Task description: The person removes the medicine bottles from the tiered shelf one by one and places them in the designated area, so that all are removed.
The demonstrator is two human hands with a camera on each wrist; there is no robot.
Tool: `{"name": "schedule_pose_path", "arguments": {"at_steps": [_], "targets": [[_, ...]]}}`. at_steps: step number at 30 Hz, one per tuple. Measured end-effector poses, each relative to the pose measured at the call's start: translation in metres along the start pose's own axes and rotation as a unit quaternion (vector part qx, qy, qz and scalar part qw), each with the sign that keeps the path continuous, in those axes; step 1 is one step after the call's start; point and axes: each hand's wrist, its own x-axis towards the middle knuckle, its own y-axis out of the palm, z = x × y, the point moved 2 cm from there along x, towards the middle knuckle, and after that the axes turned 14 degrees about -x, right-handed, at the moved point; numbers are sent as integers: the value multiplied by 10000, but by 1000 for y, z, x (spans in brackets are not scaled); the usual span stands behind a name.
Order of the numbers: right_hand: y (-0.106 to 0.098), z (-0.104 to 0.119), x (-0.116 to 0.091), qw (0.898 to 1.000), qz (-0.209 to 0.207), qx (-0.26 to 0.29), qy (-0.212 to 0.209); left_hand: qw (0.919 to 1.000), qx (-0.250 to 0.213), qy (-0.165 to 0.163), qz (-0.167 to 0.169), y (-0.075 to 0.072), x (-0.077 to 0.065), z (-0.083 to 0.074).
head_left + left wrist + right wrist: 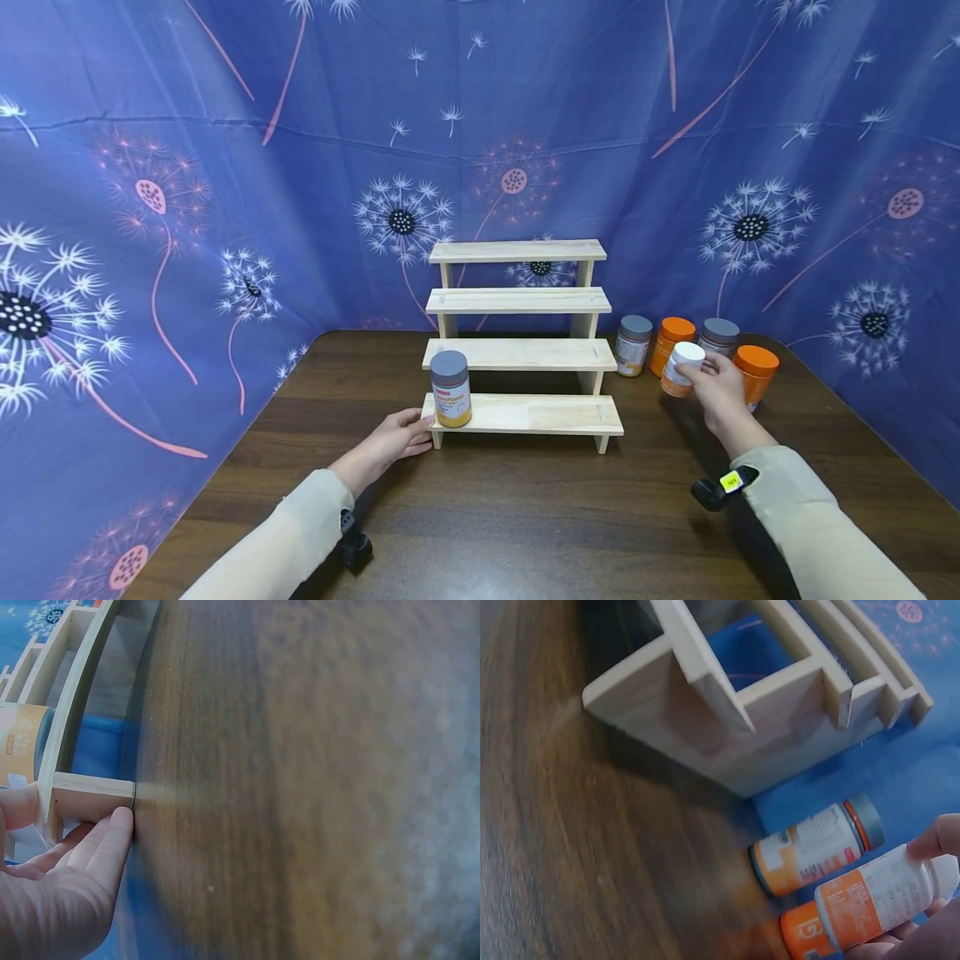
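Note:
A pale wooden four-step display rack [525, 353] stands on the dark table. On the left end of its lowest step sits a grey-lidded bottle [451, 390] with a white and yellow label. My left hand [396, 435] is at that end of the step; in the left wrist view its thumb lies by the step's edge and its fingertips [120, 819] touch the side support [94, 796]. To the right of the rack, my right hand [722, 395] grips a white-capped bottle [681, 372] with a white and orange label, held tilted above the table.
Behind the held bottle stand a grey-lidded bottle [633, 345], an orange bottle [670, 343], another grey-lidded bottle [718, 333] and an orange bottle [756, 372]. A blue dandelion-print cloth [315, 208] hangs behind and beside the brown table [517, 517].

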Motion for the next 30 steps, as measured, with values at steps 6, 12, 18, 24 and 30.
{"name": "schedule_pose_path", "arguments": {"at_steps": [6, 12, 18, 24, 30], "targets": [[-2, -10, 3, 9998, 158, -86, 76, 10000, -10, 51, -28, 0, 1, 3], [-1, -17, 7, 9991, 319, -214, 150, 10000, 13, 89, 32, -1, 1, 3], [1, -24, 11, 9988, 339, -274, 243, 9999, 37, 83, 46, 0, -1, 2], [1, -30, 14, 9985, 359, -321, 275, 10000, 55, 62, 16, 0, -2, 1], [0, -30, 15, 9983, 390, -333, 289, 10000, 33, 53, 2, 0, 1, 2]]}}
